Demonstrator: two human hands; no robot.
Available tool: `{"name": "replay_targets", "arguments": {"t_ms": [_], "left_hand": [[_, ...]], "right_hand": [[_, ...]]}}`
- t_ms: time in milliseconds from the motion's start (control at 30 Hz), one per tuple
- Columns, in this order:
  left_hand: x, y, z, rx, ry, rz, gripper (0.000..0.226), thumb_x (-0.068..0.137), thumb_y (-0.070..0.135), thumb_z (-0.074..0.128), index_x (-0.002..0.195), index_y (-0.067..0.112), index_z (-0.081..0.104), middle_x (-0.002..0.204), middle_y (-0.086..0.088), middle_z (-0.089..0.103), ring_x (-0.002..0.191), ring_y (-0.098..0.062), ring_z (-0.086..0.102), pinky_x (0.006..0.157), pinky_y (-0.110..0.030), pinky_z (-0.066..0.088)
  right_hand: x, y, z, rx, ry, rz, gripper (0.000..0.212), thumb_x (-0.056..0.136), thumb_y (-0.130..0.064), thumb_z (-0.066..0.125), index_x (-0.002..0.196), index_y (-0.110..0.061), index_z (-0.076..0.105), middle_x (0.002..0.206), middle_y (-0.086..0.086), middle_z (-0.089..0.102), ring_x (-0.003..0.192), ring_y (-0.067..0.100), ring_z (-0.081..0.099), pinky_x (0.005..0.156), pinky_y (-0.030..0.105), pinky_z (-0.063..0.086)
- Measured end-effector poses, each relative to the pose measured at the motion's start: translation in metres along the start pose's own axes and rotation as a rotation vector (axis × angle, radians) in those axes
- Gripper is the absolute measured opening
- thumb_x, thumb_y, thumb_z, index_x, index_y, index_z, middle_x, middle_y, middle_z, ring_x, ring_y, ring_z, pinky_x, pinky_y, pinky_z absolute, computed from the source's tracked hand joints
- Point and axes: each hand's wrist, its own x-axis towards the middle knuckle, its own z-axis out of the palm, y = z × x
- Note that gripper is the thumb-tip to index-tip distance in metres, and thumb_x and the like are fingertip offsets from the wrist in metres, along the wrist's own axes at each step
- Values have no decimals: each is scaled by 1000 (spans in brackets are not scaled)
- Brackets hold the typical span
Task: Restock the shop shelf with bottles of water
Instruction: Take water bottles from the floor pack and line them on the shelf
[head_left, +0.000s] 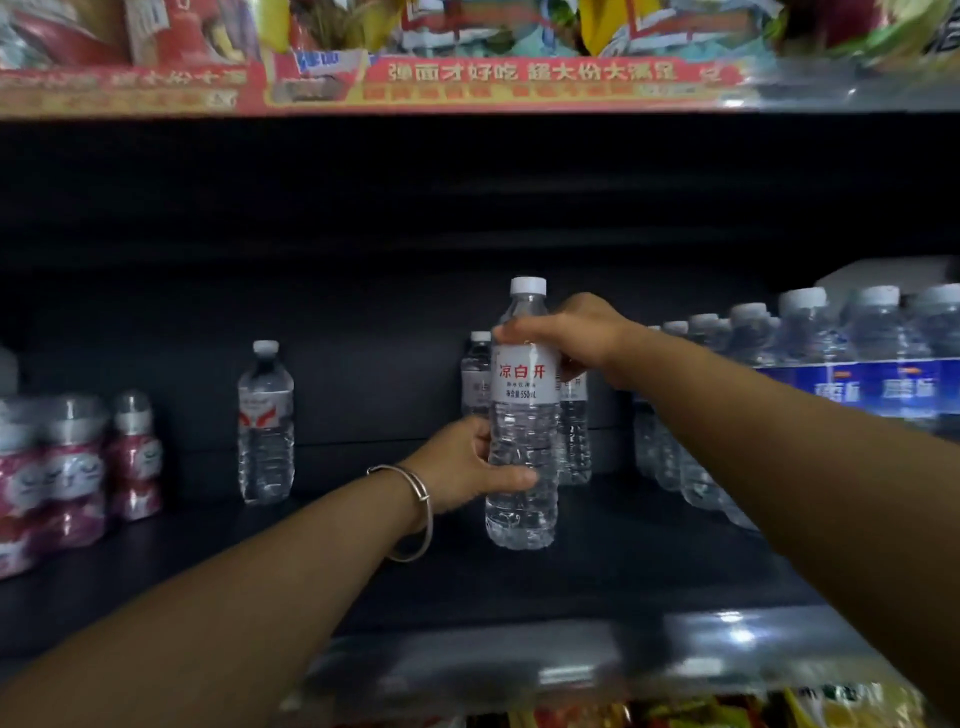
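Note:
A clear water bottle (523, 415) with a white cap and a white label with red characters stands upright on the dark shelf (597, 571). My left hand (462, 467), with a metal bangle on the wrist, grips its lower body. My right hand (571, 335) grips its shoulder just above the label. Two like bottles stand right behind it, one at the left (475, 374) and one at the right (574, 431), partly hidden.
A lone water bottle (266, 421) with a red-marked label stands to the left. Pink-wrapped small bottles (72, 467) fill the far left. A blue-labelled shrink-wrapped pack of water bottles (831, 364) takes the right side. Snack packets sit on the shelf above (467, 83).

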Motion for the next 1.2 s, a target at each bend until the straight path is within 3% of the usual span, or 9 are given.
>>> {"name": "replay_targets", "arguments": {"t_ms": [133,267,433,533,667,767,833,1067,1200], "left_hand": [[26,-12,4,2,20,-32,40,77,9,73,109,18,51,97,6,65,87,-7,63,76,-19,51],[46,-25,9,49,69,-63,34,75,4,74,92,25,53,91,8,64,91,-12,64,86,-29,52],[73,-38,12,85,95,-90,34,71,9,78,89,25,54,93,4,67,87,-12,64,80,-29,51],[87,-42,17,116,135,-105,32,71,11,79,86,26,56,101,-1,69,93,-17,65,88,-35,52],[104,-47,26,170,178,-96,33,69,15,81,88,29,59,104,3,68,98,-17,65,92,-37,51],[117,-46,35,251,219,-86,47,70,18,80,111,20,58,105,5,64,102,-16,61,87,-24,46],[126,-47,43,269,253,-77,51,71,19,80,116,16,57,110,2,65,102,-16,61,83,-21,45],[161,-59,64,317,244,-143,39,71,10,78,104,8,56,105,-8,66,98,-24,63,89,-37,52],[168,-60,72,318,300,-142,32,72,3,75,98,7,57,105,-11,65,99,-26,62,90,-39,52]], "right_hand": [[28,23,8,-3,-45,-15,44,69,-44,76,88,-5,68,80,6,72,72,18,70,67,29,56],[50,44,15,1,-92,-20,44,69,-45,77,90,-6,69,83,6,73,76,18,70,64,28,55],[66,67,15,18,-109,10,51,69,-52,75,96,-9,67,88,5,72,79,16,69,73,29,56],[71,79,8,-23,-228,86,67,62,-60,73,107,-12,63,96,4,71,88,19,68,81,33,57],[67,101,3,-101,-398,239,67,66,-35,80,121,-7,54,113,13,62,98,26,64,82,41,57],[66,116,5,-75,-384,299,60,70,-20,81,121,-4,54,113,18,63,97,30,64,79,45,58],[68,123,6,-66,-366,328,56,72,-16,79,120,-2,54,113,21,63,96,33,65,77,45,58],[77,144,-2,23,-201,343,35,78,1,70,111,2,60,104,20,68,91,34,68,79,46,57],[78,151,-5,53,-146,349,32,76,2,72,106,0,62,103,18,68,89,32,68,76,43,58]]}}
